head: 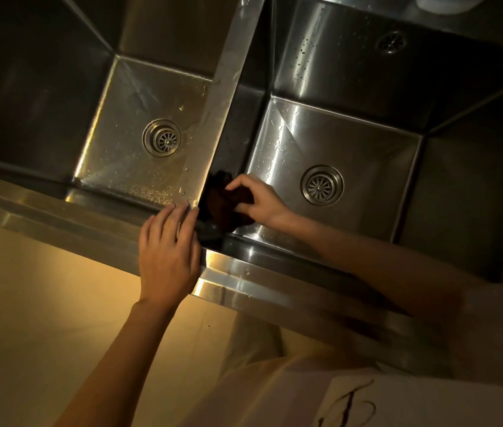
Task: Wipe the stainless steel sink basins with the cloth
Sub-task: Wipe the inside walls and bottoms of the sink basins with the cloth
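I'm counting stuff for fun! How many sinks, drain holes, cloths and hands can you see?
Sink basins: 2, left basin and right basin
Floor drains: 2
Cloths: 1
Hands: 2, left hand and right hand
Total: 7

Cloth partly behind hand, divider.

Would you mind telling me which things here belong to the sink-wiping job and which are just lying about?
Job:
dark cloth, gripped by right hand
right basin
left basin
left hand, resting on front rim

Lying about:
pale object at the top edge, too cropped to identify
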Demonstrator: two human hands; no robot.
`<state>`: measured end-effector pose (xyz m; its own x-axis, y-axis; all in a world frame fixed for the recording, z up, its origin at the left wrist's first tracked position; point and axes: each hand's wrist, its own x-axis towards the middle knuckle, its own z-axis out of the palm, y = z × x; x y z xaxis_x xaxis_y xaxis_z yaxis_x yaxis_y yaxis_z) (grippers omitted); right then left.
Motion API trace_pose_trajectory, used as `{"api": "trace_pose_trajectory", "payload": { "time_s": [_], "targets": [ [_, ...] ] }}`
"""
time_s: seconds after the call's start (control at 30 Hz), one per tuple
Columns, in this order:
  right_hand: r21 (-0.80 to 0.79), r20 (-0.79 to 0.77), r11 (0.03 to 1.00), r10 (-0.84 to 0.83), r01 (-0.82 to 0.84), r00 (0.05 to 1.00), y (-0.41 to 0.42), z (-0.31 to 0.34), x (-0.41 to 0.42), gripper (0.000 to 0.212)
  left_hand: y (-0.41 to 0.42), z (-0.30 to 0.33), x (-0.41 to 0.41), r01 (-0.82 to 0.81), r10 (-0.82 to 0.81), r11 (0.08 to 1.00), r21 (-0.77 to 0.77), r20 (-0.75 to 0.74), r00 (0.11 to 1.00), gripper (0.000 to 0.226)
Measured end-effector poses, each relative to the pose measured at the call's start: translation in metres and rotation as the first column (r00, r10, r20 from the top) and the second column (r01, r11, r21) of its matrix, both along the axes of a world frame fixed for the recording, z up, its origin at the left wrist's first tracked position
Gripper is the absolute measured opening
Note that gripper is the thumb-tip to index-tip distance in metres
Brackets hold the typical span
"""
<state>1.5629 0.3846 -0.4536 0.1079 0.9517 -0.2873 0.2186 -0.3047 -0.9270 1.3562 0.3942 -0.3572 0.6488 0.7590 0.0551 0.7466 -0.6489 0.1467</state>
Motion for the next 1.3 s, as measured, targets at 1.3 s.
{"api": "trace_pose_trajectory", "payload": {
  "time_s": [1.3],
  "targets": [
    [-0.034,-0.025,0.969,-0.244,0.243,0.969,0.025,-0.019,0.026,0.049,0.003,-0.009,-0.006,-0.006,0.014,0.997,-0.082,0.100,0.995,0.045]
  ]
}}
